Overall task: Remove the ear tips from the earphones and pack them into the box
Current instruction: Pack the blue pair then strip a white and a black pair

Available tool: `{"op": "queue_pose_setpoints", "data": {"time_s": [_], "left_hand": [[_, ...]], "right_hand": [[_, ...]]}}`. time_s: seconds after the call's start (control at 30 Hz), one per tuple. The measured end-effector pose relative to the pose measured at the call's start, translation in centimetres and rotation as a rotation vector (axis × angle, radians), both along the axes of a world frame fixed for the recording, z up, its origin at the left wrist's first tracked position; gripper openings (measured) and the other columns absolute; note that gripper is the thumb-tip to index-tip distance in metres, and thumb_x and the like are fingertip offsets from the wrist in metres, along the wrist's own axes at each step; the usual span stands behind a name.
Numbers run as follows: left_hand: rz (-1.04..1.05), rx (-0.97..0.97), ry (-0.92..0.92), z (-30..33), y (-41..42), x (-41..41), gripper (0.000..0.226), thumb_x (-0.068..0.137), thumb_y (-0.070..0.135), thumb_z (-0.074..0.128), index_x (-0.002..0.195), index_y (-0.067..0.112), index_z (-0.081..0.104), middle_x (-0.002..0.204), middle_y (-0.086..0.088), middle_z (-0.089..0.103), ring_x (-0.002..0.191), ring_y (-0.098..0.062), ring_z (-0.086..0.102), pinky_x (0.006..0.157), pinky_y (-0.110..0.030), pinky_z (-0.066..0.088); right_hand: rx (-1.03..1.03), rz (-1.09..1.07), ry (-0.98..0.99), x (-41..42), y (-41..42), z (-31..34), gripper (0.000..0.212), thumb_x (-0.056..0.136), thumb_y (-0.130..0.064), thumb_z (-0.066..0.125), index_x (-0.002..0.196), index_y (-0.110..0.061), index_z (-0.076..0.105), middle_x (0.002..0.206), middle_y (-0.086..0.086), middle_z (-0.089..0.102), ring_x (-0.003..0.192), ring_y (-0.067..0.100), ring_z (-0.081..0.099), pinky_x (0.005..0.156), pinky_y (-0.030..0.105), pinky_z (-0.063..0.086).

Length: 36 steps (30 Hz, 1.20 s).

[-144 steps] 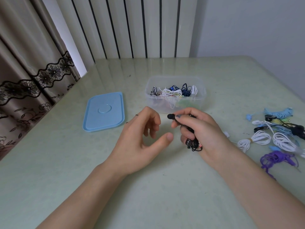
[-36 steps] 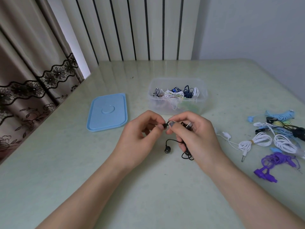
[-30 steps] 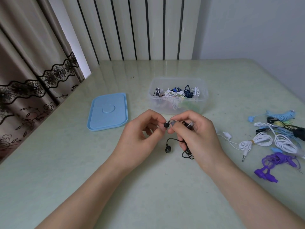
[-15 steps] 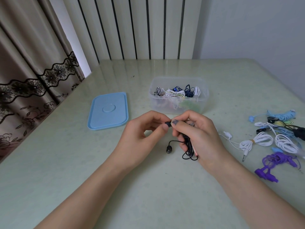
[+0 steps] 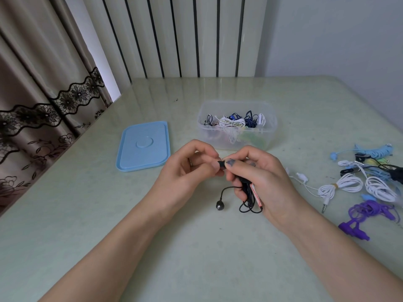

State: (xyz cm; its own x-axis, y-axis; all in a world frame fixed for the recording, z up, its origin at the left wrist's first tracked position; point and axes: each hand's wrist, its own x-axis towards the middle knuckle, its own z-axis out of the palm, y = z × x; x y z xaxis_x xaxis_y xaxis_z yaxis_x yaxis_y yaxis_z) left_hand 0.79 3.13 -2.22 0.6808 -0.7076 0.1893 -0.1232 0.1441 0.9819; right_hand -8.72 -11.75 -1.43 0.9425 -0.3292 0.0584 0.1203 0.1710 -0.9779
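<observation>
My right hand [image 5: 261, 179] grips a bundled pair of black earphones [image 5: 248, 192], its thumb and forefinger holding one earbud. My left hand [image 5: 185, 173] pinches the black ear tip [image 5: 221, 165] on that earbud between thumb and forefinger. The other black earbud [image 5: 219, 205] dangles on its cable just above the table, below the hands. Behind the hands stands the clear plastic box [image 5: 270, 127], open, with several coiled earphones inside.
A light blue lid [image 5: 144, 146] lies flat to the left of the box. At the right are loose earphone bundles: white [image 5: 346, 185], light blue [image 5: 370, 152], purple [image 5: 366, 214] and black [image 5: 392, 173]. A curtain hangs past the table's left edge.
Both hands have closed together on one earbud, the left fingers now pinching its tip. The second earbud has dropped free and hangs below. The hands stay in about the same place.
</observation>
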Motion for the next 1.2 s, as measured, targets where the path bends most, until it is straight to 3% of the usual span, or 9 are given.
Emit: {"op": "queue_pose_setpoints", "data": {"time_s": [0.17,0.33,0.4,0.77,0.93,1.07,1.2], "left_hand": [[-0.102,0.022,0.182,0.0,0.1,0.5,0.004,0.090,0.008,0.062,0.093,0.006,0.060,0.096,-0.027,0.063,0.100,-0.035,0.063,0.104,-0.047,0.046],[-0.152,0.053,0.289,0.5,0.3,0.8,0.002,0.087,0.010,0.061,0.085,0.010,0.061,0.083,-0.012,0.066,0.079,-0.018,0.062,0.081,-0.024,0.052],[-0.162,0.057,0.301,0.5,0.3,0.8,0.002,0.086,0.011,0.061,0.085,0.011,0.060,0.083,-0.012,0.065,0.075,-0.017,0.060,0.079,-0.023,0.051],[-0.165,0.110,0.306,0.7,0.1,0.7,0.004,0.089,0.012,0.055,0.085,0.010,0.056,0.086,-0.015,0.065,0.075,-0.020,0.055,0.080,-0.027,0.049],[-0.124,0.068,0.251,0.3,-0.2,0.3,0.005,0.089,0.013,0.054,0.085,0.010,0.056,0.077,-0.008,0.067,0.076,-0.019,0.059,0.081,-0.026,0.051],[-0.078,-0.029,0.189,-0.3,-0.4,0.0,0.007,0.096,0.014,0.057,0.091,0.009,0.058,0.086,-0.015,0.067,0.088,-0.028,0.062,0.090,-0.032,0.053],[-0.020,-0.058,0.131,-0.4,-0.6,-0.1,0.007,0.094,0.012,0.062,0.090,0.006,0.061,0.089,-0.021,0.069,0.089,-0.031,0.065,0.092,-0.040,0.054]], "right_hand": [[0.009,0.008,0.010,0.0,0.1,0.0,0.019,0.090,0.000,0.061,0.074,-0.008,0.062,0.065,0.012,0.056,0.054,0.018,0.043,0.041,0.025,0.036],[0.017,0.039,0.029,0.0,0.1,0.1,0.022,0.091,-0.001,0.060,0.071,-0.010,0.061,0.064,0.010,0.056,0.054,0.018,0.044,0.041,0.025,0.036],[0.020,0.042,0.034,0.0,0.2,0.2,0.022,0.091,-0.001,0.060,0.071,-0.010,0.061,0.064,0.010,0.056,0.054,0.017,0.044,0.041,0.024,0.036],[0.003,0.038,0.045,0.0,0.3,0.1,0.019,0.091,0.000,0.060,0.074,-0.008,0.060,0.063,0.011,0.056,0.053,0.016,0.045,0.041,0.024,0.036],[0.008,0.047,0.057,-0.1,0.4,0.2,0.022,0.091,0.000,0.060,0.071,-0.010,0.061,0.062,0.009,0.058,0.052,0.015,0.046,0.041,0.025,0.036],[0.110,0.008,0.060,0.1,0.4,0.5,0.021,0.091,-0.002,0.058,0.071,-0.006,0.053,0.061,0.007,0.058,0.051,0.013,0.046,0.041,0.023,0.035],[0.162,0.000,0.065,0.0,0.3,0.5,0.022,0.092,-0.002,0.057,0.071,-0.005,0.050,0.062,0.007,0.058,0.050,0.013,0.046,0.040,0.022,0.035]]}}
